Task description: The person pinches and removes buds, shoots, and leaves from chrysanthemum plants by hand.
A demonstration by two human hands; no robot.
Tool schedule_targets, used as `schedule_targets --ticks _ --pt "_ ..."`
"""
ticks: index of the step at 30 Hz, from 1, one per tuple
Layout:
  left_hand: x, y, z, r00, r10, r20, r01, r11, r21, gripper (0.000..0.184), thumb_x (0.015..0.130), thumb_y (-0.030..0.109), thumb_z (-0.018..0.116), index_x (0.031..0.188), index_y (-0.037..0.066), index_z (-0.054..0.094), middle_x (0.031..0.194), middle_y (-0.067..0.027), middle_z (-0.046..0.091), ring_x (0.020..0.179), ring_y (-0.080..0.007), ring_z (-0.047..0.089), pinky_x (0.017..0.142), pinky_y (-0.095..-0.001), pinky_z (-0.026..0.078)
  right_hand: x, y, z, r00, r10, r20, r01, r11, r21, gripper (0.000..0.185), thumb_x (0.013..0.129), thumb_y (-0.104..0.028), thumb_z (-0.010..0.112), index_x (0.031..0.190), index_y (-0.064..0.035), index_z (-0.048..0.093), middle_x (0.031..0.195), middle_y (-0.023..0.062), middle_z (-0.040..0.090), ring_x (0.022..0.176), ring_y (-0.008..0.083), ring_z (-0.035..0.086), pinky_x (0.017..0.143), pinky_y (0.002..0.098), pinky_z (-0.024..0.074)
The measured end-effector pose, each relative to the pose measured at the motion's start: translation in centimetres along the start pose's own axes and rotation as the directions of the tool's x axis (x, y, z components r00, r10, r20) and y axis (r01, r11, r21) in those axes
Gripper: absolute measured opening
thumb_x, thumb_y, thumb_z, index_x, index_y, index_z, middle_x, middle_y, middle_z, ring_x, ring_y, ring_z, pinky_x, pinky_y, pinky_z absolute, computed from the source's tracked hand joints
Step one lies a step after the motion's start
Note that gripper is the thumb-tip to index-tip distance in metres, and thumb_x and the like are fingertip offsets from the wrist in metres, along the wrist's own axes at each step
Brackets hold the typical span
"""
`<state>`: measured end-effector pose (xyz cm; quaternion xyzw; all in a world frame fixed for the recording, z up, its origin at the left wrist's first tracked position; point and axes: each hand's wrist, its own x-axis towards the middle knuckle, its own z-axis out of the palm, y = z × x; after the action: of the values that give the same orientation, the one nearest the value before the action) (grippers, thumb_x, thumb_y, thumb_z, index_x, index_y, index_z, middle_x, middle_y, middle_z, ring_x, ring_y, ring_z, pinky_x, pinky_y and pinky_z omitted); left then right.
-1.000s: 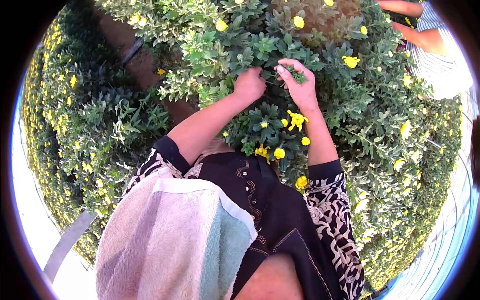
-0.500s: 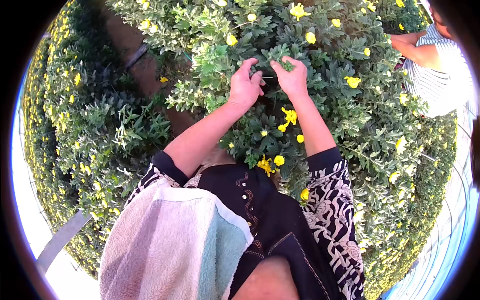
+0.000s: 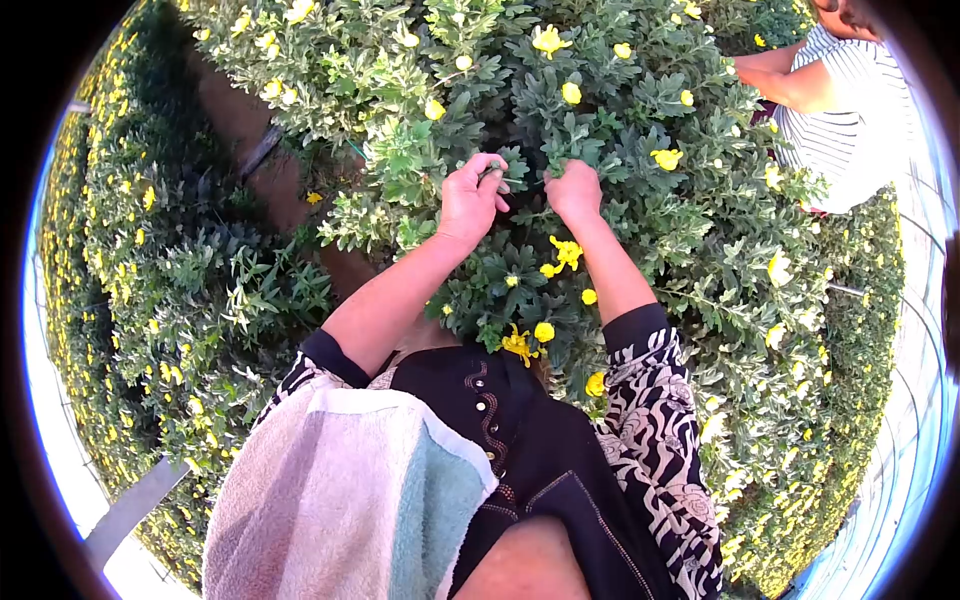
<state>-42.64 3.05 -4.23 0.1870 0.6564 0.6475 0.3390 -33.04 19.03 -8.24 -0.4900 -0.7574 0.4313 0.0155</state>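
Observation:
Both hands are among chrysanthemum plants with grey-green lobed leaves and yellow flowers. My left hand is closed in a pinch, with a bit of green chrysanthemum sprig at its fingertips. A short gap to the right, my right hand is closed with its back towards me. Its fingertips point down into the leaves, and what they hold is hidden. Below the hands, a yellow chrysanthemum flower stands near my right wrist.
At the upper right, a person in a striped shirt reaches into the plants. A bare soil path runs at the left beside another flower row. A towel hangs over my front. A flat grey strip juts in at lower left.
My right hand has turned and lowered into the leaves, and the sprig seen in its fingers is now hidden. My left hand remains pinched. The whole view has shifted slightly.

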Motion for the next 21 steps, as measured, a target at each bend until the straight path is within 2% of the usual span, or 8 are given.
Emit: schedule_targets --ticks 2,6,10,14,17,18,19,21 --pt "-0.1 0.2 -0.3 1.000 0.000 -0.002 0.000 0.999 0.042 0.015 0.097 0.007 0.053 0.110 0.007 0.061 0.079 -0.0045 0.064 0.054 -0.0090 0.059 0.047 -0.0209 0.042 -1.5 -1.5 -2.3 0.994 -0.018 -0.107 -0.013 0.957 -0.289 0.033 0.082 -0.030 0.069 0.099 -0.0013 0.069 0.100 0.0197 0.069 0.100 0.0368 0.064 0.088 0.0425 0.0501" --pt "-2.8 2.9 -1.0 1.000 -0.016 0.026 0.016 1.000 0.013 0.017 0.097 0.009 0.054 0.113 0.007 0.060 0.083 -0.0053 0.066 0.060 -0.0093 0.063 0.051 -0.0195 0.043 -5.3 -3.6 -5.7 0.997 -0.070 0.029 0.062 0.974 0.217 0.023 0.085 -0.021 0.069 0.098 -0.0029 0.070 0.086 0.0148 0.071 0.079 0.0235 0.068 0.075 0.0344 0.0522" --pt "-7.7 6.6 -4.7 0.989 0.139 0.058 -0.139 0.990 -0.004 0.014 0.098 0.010 0.053 0.110 0.006 0.060 0.082 -0.0032 0.065 0.060 -0.0084 0.063 0.050 -0.0188 0.043 -11.6 -5.5 -7.7 0.885 -0.431 -0.176 0.464 0.786 0.408 0.015 0.088 -0.012 0.068 0.099 -0.0018 0.070 0.084 0.0046 0.069 0.071 0.0103 0.063 0.061 0.0261 0.0510" --pt "-11.8 7.5 -12.0 0.970 0.182 -0.159 -0.163 0.978 0.128 0.013 0.098 0.010 0.054 0.108 0.006 0.062 0.082 -0.0035 0.066 0.061 -0.0089 0.063 0.052 -0.0185 0.043 -20.2 -9.7 -7.1 0.775 -0.632 -0.030 0.569 0.675 0.471 0.011 0.089 -0.007 0.066 0.096 -0.0004 0.070 0.084 0.0043 0.067 0.076 0.0127 0.064 0.069 0.0267 0.0503" --pt "-13.0 6.1 -18.3 0.934 0.108 -0.339 -0.033 0.975 0.220 0.016 0.097 0.009 0.055 0.111 0.006 0.063 0.090 -0.0043 0.066 0.069 -0.0100 0.065 0.058 -0.0192 0.046 -22.6 -11.1 -3.0 0.626 -0.738 0.253 0.626 0.669 0.402 0.047 0.081 -0.009 0.070 0.124 -0.0017 0.055 0.117 0.0168 0.059 0.103 0.0299 0.061 0.090 0.0369 0.0487" --pt "-13.1 5.9 -19.7 0.913 0.136 -0.383 0.023 0.924 0.382 0.023 0.095 0.013 0.058 0.117 0.007 0.062 0.098 -0.0054 0.066 0.083 -0.0126 0.066 0.067 -0.0228 0.049 -23.6 -11.7 -1.9 0.612 -0.747 0.262 0.660 0.664 0.352 0.063 0.077 -0.010 0.072 0.135 -0.0026 0.046 0.129 0.0203 0.053 0.114 0.0356 0.057 0.098 0.0398 0.0456" --pt "-13.0 5.3 -21.4 0.914 0.171 -0.369 0.066 0.834 0.549 0.027 0.093 0.016 0.061 0.119 0.008 0.062 0.108 -0.0082 0.062 0.091 -0.0160 0.065 0.075 -0.0277 0.050 -23.8 -12.2 -2.0 0.573 -0.680 0.458 0.609 0.727 0.318 0.082 0.075 -0.013 0.072 0.144 -0.0044 0.030 0.141 0.0198 0.041 0.128 0.0395 0.044 0.109 0.0424 0.0361" --pt "-13.0 3.5 -25.4 0.921 0.110 -0.375 0.185 0.723 0.666 0.033 0.091 0.019 0.064 0.122 0.008 0.061 0.122 -0.0118 0.055 0.102 -0.0211 0.063 0.087 -0.0339 0.050 -24.0 -12.0 -1.6 0.625 -0.669 0.403 0.600 0.742 0.300 0.072 0.077 -0.013 0.071 0.141 -0.0042 0.037 0.137 0.0182 0.046 0.118 0.0334 0.054 0.095 0.0397 0.0474"
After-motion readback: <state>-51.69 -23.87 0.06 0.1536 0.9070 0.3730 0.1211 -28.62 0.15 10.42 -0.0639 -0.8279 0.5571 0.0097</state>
